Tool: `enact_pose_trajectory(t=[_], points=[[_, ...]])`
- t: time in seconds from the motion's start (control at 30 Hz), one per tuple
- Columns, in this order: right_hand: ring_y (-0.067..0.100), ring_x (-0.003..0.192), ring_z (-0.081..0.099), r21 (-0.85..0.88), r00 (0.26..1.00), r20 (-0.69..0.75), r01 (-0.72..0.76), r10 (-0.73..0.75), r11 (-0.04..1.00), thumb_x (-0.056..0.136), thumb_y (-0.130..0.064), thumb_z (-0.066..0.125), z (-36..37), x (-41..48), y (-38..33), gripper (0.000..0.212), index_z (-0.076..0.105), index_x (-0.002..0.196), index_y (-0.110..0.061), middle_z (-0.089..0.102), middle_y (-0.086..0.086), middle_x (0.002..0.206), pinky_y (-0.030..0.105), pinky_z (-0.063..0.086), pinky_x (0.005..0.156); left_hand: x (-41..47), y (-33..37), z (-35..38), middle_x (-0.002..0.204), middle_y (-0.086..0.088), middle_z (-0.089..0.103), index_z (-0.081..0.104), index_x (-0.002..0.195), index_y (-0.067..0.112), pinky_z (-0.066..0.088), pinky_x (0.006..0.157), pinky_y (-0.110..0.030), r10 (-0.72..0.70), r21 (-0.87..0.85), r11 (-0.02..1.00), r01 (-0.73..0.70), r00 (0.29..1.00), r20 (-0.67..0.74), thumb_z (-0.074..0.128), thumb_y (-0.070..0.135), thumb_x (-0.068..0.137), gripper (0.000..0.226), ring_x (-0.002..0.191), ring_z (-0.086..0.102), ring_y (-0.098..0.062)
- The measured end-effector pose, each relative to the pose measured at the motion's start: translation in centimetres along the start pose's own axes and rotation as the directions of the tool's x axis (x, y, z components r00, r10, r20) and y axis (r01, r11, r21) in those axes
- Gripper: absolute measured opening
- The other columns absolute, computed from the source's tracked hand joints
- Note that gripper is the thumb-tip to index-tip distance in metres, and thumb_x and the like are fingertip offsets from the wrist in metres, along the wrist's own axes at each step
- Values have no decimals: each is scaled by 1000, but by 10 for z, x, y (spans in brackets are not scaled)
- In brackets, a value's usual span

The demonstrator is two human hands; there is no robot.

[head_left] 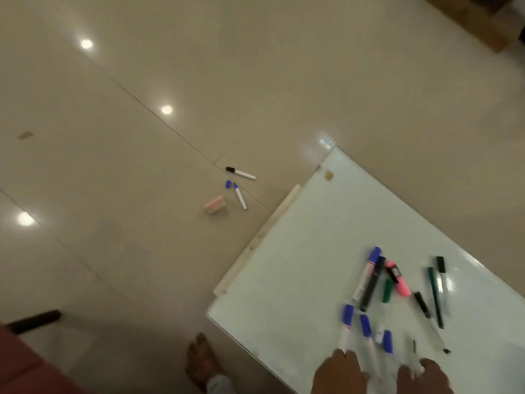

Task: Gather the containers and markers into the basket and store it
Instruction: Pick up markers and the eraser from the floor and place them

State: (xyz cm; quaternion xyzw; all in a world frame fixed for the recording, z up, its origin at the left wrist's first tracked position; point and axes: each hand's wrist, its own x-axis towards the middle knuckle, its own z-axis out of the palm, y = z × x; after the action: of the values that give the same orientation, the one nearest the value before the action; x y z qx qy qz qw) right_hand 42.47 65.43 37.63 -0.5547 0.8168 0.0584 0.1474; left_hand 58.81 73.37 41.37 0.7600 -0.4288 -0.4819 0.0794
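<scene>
Left grip (338, 372) touching blue-capped marker (346, 327), labels too blurred

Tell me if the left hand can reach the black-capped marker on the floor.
Probably not: the left hand sits over the whiteboard, while the black-capped marker lies far off it on open floor. Nothing blocks it.

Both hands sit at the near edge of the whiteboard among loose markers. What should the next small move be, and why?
Probably close the left hand on the blue-capped marker at its fingertips: it lies nearest on the whiteboard, and no basket is in view, so it likely gets carried in hand first. Blur hides whether the fingers hold it now.
</scene>
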Motion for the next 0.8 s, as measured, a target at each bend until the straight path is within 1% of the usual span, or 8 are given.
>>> enact_pose_trajectory(t=[0.03,0.1,0.2,0.3,0.4,0.5,0.67,0.8], points=[[51,88,60,9,997,-79,8,-7,1000,75,-10,71,3,-18,-18,39,60,96,21,62,40,98,60,46,88,-7,-14,-23,46,5,45,68,55,30,18,35,-18,18,45,999,-19,1000,8,72,81,35,55,46,60,3],[50,77,62,77,980,-172,115,-100,990,70,-29,57,9,-51,-56,46,64,80,16,63,35,82,55,49,81,-22,-44,-72,50,8,53,68,54,29,16,45,-21,40,110,993,-37,999,-30,69,80,44,51,44,58,1],[45,80,63,160,904,-303,360,-301,919,74,-32,44,21,-105,-139,48,68,85,9,66,30,95,42,44,85,-15,-98,-139,105,-6,64,64,102,17,42,74,-30,101,55,993,-105,993,69,42,51,97,42,96,66,-24],[38,107,58,268,832,-240,552,-500,789,85,-25,48,35,-142,-234,39,69,101,3,61,23,119,18,37,102,8,-152,-210,112,-5,61,58,105,17,45,86,-40,101,112,989,-100,995,0,31,43,102,38,103,62,-28],[22,122,51,377,762,-116,627,-637,682,87,-21,51,61,-159,-333,31,66,111,-8,56,11,129,19,38,100,47,-205,-281,96,1,67,64,91,21,52,80,-35,97,258,964,-63,988,-118,50,45,94,28,94,67,-21],[12,126,47,393,773,31,573,-634,719,88,-11,59,104,-161,-423,26,62,114,-16,53,0,133,11,34,95,92,-265,-331,120,0,63,59,110,25,49,92,-32,68,255,966,-54,996,-50,31,44,100,35,117,58,-21],[14,115,55,370,883,305,236,-357,899,91,-14,56,161,-135,-517,26,57,116,-18,57,-4,121,15,37,87,178,-328,-399,93,3,62,53,87,25,44,76,-30,-25,248,968,26,1000,-10,36,42,99,27,92,62,-18],[18,110,58,343,873,473,-54,-122,938,91,-12,59,175,-92,-558,27,60,118,-11,60,5,122,19,39,86,232,-335,-432,86,4,62,50,78,27,45,89,-29,-124,279,955,101,990,66,43,40,98,25,106,60,-20]])
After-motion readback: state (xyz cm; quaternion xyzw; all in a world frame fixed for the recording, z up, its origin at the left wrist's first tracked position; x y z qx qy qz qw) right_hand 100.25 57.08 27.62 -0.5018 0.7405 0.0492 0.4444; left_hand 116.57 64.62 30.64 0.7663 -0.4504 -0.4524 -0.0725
